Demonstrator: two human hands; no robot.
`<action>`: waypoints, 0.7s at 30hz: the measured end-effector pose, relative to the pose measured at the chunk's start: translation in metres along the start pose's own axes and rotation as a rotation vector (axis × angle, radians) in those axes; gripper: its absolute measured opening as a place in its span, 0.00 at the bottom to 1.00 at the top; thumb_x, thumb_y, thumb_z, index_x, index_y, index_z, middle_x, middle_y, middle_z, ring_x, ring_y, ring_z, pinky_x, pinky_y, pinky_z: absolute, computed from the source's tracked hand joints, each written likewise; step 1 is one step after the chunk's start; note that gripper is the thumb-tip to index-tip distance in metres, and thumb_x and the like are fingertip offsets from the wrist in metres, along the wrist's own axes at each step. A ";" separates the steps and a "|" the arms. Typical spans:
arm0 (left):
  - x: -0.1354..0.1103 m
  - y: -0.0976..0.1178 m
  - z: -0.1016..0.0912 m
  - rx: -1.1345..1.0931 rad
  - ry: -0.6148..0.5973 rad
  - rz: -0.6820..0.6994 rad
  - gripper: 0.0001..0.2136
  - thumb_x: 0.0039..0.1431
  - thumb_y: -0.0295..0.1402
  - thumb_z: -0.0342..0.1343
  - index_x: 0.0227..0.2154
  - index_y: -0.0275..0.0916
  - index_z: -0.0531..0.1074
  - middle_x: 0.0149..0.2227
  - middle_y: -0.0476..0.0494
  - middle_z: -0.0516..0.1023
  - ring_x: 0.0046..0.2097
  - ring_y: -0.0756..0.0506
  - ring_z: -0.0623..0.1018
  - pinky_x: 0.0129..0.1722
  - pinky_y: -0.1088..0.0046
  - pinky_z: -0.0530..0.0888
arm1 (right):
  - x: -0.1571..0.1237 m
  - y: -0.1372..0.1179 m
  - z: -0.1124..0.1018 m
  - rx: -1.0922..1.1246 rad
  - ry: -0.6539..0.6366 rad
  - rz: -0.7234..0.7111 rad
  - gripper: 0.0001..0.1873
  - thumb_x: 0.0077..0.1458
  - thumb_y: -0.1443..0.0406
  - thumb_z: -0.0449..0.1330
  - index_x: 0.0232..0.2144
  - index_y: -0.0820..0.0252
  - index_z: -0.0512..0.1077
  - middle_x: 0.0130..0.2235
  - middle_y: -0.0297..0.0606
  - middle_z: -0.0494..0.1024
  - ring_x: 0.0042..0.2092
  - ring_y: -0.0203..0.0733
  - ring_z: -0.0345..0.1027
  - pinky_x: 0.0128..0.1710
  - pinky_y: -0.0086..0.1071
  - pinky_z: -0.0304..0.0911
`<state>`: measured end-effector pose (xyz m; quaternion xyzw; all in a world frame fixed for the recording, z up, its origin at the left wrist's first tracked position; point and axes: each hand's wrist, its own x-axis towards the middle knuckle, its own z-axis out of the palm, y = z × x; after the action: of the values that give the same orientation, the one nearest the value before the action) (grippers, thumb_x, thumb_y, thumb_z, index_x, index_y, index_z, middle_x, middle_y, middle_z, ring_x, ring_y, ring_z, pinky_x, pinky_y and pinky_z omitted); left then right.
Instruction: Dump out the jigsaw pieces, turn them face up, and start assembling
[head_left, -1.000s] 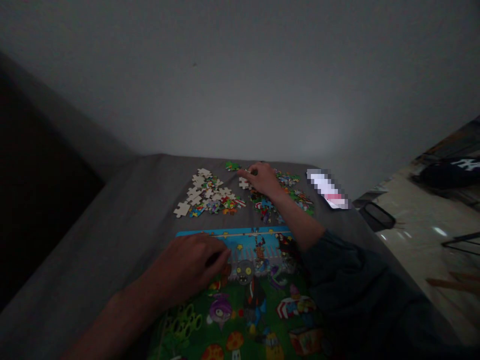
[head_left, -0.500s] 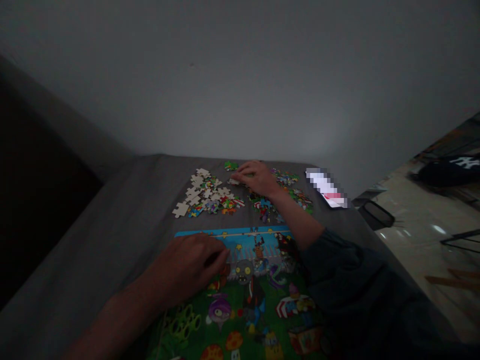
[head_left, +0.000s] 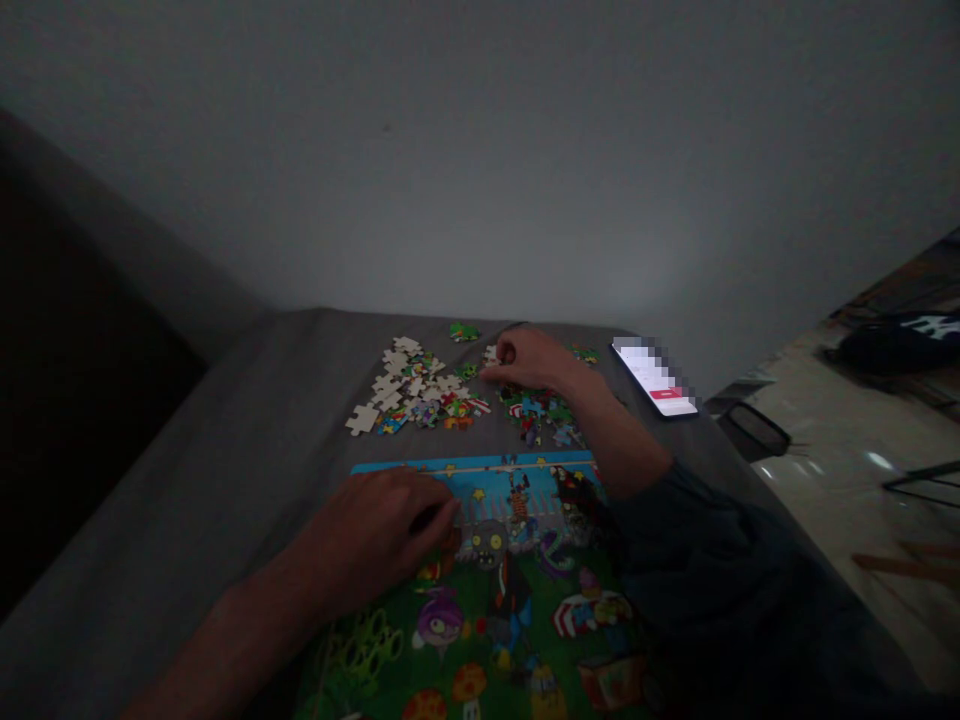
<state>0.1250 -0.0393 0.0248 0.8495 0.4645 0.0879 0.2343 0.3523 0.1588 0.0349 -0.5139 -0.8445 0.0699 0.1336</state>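
My left hand [head_left: 397, 515] rests on the upper left of a colourful cartoon puzzle board [head_left: 517, 620]. Its fingers are curled, with thumb and index tips close together; whatever may lie inside them is hidden. Farther off, my right hand [head_left: 536, 360] is closed in a pinch at a pale-backed puzzle piece [head_left: 491, 354], above the right-hand heap of puzzle pieces [head_left: 531, 408]. To its left lies another heap of puzzle pieces [head_left: 409, 385], many with their pale backs up. A small green puzzle piece [head_left: 468, 371] shows picture side up between the heaps.
Green pieces [head_left: 463, 332] lie near the wall [head_left: 480, 180]. A lit phone [head_left: 656, 378] sits at the right on the grey cloth [head_left: 247, 440]. Beyond the cloth's right edge is a shiny floor [head_left: 825, 470] with a dark cap [head_left: 900, 340].
My right hand has moved right and its fingers have curled in more. A green piece now shows where its fingertips were. My left hand stays in place.
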 end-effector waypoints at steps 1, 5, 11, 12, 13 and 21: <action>0.000 0.000 0.000 0.002 -0.002 0.000 0.20 0.72 0.39 0.41 0.31 0.42 0.76 0.33 0.45 0.79 0.36 0.44 0.77 0.37 0.67 0.66 | -0.001 0.000 -0.002 -0.013 -0.023 -0.005 0.15 0.50 0.52 0.70 0.31 0.57 0.79 0.34 0.41 0.80 0.34 0.45 0.71 0.37 0.40 0.66; 0.001 0.000 0.000 -0.001 -0.001 0.009 0.20 0.72 0.40 0.40 0.32 0.42 0.76 0.34 0.45 0.79 0.36 0.44 0.77 0.37 0.68 0.66 | -0.003 0.001 -0.010 -0.043 -0.073 -0.029 0.06 0.55 0.63 0.64 0.29 0.56 0.80 0.34 0.42 0.82 0.34 0.45 0.72 0.37 0.40 0.65; 0.001 0.000 -0.001 -0.006 -0.005 0.019 0.21 0.72 0.40 0.40 0.31 0.42 0.76 0.34 0.45 0.79 0.36 0.45 0.77 0.37 0.68 0.66 | -0.004 0.007 -0.025 -0.023 -0.129 -0.087 0.11 0.56 0.69 0.58 0.26 0.58 0.79 0.28 0.39 0.80 0.29 0.42 0.70 0.34 0.38 0.63; 0.000 0.000 -0.001 -0.005 -0.007 0.015 0.21 0.72 0.40 0.40 0.31 0.42 0.76 0.34 0.45 0.79 0.36 0.45 0.77 0.37 0.68 0.67 | -0.004 0.006 -0.024 -0.025 -0.115 -0.094 0.09 0.56 0.69 0.59 0.29 0.58 0.80 0.31 0.40 0.81 0.32 0.43 0.71 0.36 0.39 0.64; 0.000 0.000 -0.001 -0.004 -0.012 0.012 0.21 0.72 0.40 0.40 0.31 0.41 0.76 0.33 0.44 0.79 0.36 0.45 0.77 0.37 0.68 0.67 | -0.004 0.004 -0.022 -0.025 -0.095 -0.105 0.08 0.56 0.69 0.59 0.32 0.58 0.80 0.34 0.42 0.82 0.35 0.45 0.72 0.39 0.40 0.65; 0.000 0.000 -0.001 0.012 -0.004 -0.002 0.20 0.72 0.40 0.41 0.31 0.41 0.76 0.33 0.44 0.79 0.35 0.44 0.77 0.36 0.68 0.66 | -0.008 -0.039 0.008 0.019 -0.132 -0.409 0.17 0.64 0.60 0.62 0.55 0.50 0.76 0.55 0.40 0.76 0.56 0.49 0.65 0.60 0.45 0.57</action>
<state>0.1249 -0.0391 0.0255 0.8506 0.4654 0.0831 0.2300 0.3200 0.1343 0.0356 -0.3249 -0.9374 0.0827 0.0942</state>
